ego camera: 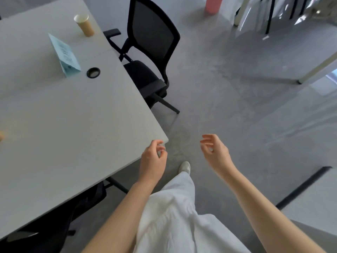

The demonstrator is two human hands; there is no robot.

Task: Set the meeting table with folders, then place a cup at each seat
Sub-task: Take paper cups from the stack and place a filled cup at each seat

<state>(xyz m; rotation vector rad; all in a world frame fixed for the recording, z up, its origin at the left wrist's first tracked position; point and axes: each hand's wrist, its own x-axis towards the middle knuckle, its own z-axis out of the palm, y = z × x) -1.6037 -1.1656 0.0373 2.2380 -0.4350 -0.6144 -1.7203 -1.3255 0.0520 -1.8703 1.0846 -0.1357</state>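
Observation:
A grey meeting table [69,125] fills the left of the head view. On its far part lies a light blue folder [64,55], with a tan paper cup [84,24] standing upright just beyond it. A sliver of something tan [1,136] shows at the table's left edge, too cut off to tell what it is. My left hand [153,159] hovers at the table's near right corner, fingers loosely curled and holding nothing. My right hand [215,152] hangs over the floor to the right, also loosely curled and holding nothing.
A black mesh office chair [151,52] stands at the table's right side, and another dark chair [54,221] is tucked under the near edge. A round black cable grommet [93,72] sits in the tabletop. A pink cylinder [213,4] stands on the floor far back. Another table's edge [313,194] lies at the right.

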